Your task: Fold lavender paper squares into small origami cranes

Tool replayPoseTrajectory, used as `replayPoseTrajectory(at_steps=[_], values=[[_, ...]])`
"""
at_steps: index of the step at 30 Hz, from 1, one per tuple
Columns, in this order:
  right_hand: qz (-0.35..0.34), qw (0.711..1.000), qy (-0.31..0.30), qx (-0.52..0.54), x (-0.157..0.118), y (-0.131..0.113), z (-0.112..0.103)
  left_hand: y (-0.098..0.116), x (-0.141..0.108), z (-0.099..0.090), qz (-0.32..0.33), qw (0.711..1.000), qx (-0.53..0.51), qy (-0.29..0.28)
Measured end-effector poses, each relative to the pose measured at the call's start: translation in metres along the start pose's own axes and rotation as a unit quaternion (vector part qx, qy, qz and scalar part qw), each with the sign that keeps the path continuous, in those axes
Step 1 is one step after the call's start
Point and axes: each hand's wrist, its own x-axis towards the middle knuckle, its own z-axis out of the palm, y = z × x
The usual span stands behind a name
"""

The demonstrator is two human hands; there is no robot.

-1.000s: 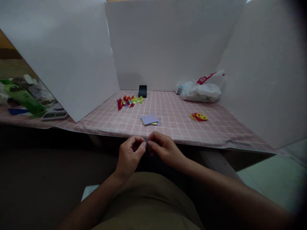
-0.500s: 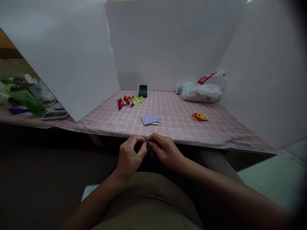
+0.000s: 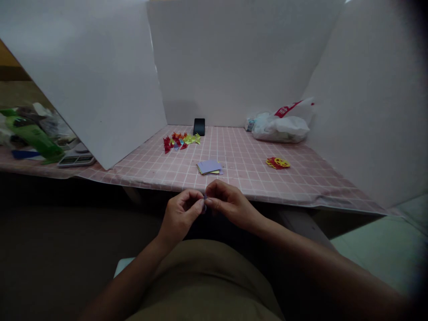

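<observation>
Just off the table's front edge, my left hand (image 3: 183, 214) and my right hand (image 3: 230, 205) meet fingertip to fingertip. Between their pinched thumbs and forefingers is a small folded piece of purple paper (image 3: 205, 197), mostly covered by the fingers. Beyond the hands lies a stack of square paper sheets (image 3: 209, 166), purple on top with yellow showing beneath. Farther back on the left is a pile of small folded paper figures (image 3: 179, 141) in red, orange, yellow and blue.
Red and yellow cut-out shapes (image 3: 278, 163) lie on the right of the pink checked tablecloth (image 3: 239, 154). A white plastic bag (image 3: 281, 127) and a dark phone (image 3: 199, 126) stand at the back. White panels (image 3: 234, 62) enclose the table; a scale (image 3: 76, 159) and green bottle (image 3: 33, 136) are outside, left.
My right hand's fingers have risen slightly and its thumb has straightened. The purple paper between the fingertips shows a little more. Things on the table have stayed in place.
</observation>
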Motion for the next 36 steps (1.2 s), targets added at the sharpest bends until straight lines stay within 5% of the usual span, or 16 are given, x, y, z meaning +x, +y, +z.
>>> replayPoseTrajectory(at_steps=[7,15,24,29,36], values=[[0.026,0.998,-0.034,0.044,0.0008,-0.0027,-0.0012,0.0009,-0.0023,-0.0023,-0.006,1.000,-0.020,-0.022],[-0.006,0.998,-0.006,-0.058,-0.0007,0.0015,-0.0008,0.0003,-0.0006,-0.0007,-0.031,0.999,-0.011,-0.006],[-0.013,0.996,-0.027,-0.080,-0.0017,-0.0004,0.0007,-0.0027,-0.0035,0.0012,0.042,0.996,0.076,0.030],[-0.053,0.990,0.018,-0.126,-0.0038,0.0006,0.0019,-0.0037,-0.0026,0.0020,0.030,0.998,0.059,0.000],[-0.043,0.994,0.018,-0.100,-0.0040,0.0034,0.0035,-0.0067,-0.0031,-0.0003,0.114,0.977,0.182,-0.001]])
